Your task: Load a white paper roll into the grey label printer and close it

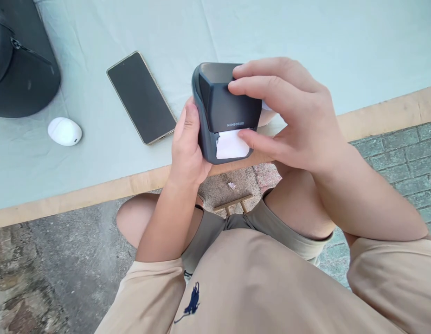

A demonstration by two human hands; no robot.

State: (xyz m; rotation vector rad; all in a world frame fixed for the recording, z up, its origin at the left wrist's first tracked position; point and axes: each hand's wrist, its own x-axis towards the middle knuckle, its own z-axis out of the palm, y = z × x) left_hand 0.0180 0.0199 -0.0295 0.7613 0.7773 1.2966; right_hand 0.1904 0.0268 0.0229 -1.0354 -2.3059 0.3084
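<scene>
The label printer (pixel 224 109) you hold is dark grey, with a white label (pixel 232 144) showing at its slot. Your table (pixel 305 37) wears a pale green cloth over a tan wooden edge. On it lie a black-screened phone (pixel 141 96), a white pebble-shaped case (pixel 64 131) and a black cap (pixel 20 60). Your shirt (pixel 257 287) is beige with a navy emblem.

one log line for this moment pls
left hand: grips printer side | right hand: on printer top, thumb at label | table: phone, white case, bag
</scene>
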